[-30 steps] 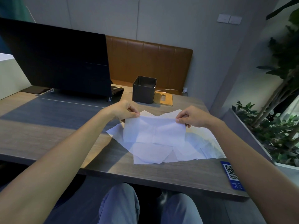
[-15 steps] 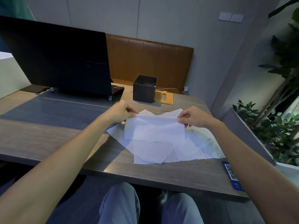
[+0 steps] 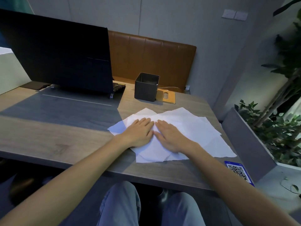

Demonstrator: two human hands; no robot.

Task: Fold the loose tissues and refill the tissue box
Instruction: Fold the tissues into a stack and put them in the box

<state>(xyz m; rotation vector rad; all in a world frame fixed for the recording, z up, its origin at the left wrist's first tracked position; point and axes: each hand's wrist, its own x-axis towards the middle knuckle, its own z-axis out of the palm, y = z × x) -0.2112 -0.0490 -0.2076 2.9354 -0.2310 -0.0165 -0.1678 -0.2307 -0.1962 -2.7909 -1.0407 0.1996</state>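
Several loose white tissues [image 3: 192, 128] lie spread in an overlapping pile on the wooden table [image 3: 57, 141]. My left hand [image 3: 138, 132] and my right hand [image 3: 169, 137] lie flat side by side on the pile, fingers straight, pressing the top tissue down. Behind the pile stands a dark square open-topped tissue box [image 3: 146, 87], upright, well apart from both hands. Its inside is in shadow.
A black open laptop [image 3: 61, 54] stands at the back left. A wooden tissue-box lid [image 3: 166, 96] lies beside the box. A blue QR-code card [image 3: 238, 172] sits at the table's front right corner. A planter with green plants [image 3: 268, 128] borders the right side.
Both hands had been pinching the top corners of one tissue and holding it up. Now the tissue is down on the pile and both palms press flat on it.
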